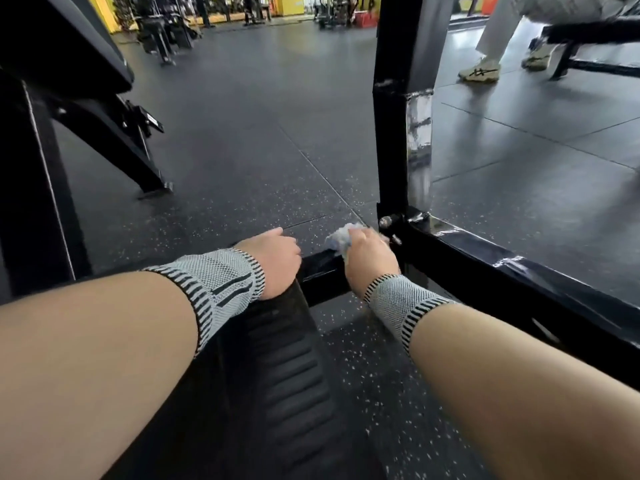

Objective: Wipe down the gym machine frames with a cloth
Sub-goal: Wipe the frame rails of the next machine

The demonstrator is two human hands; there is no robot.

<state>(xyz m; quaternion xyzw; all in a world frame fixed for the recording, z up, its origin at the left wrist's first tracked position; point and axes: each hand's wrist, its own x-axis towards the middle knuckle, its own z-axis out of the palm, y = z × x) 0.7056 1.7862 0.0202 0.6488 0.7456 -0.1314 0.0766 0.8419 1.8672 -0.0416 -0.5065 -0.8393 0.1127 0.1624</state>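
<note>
Nearest, two forearms in knit wrist bands reach to twelve o'clock. The right hand [370,252] clamps a crumpled cloth [341,239] against the black base bar [320,268]; the left hand [273,261], at its nine o'clock, rests there, fingers curled.

No readable text. Crossed-stripe brand mark on far-right sneaker [479,71]; small label on left machine bracket [152,120] illegible.

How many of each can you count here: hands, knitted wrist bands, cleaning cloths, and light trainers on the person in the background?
Hands: 2 (left hand, right hand)
Wrist bands: 2 (left wrist band, right wrist band)
Cloths: 1 (cloth, gripped by the right hand)
Trainers: 2 (near trainer, far trainer)
Total: 7
</note>
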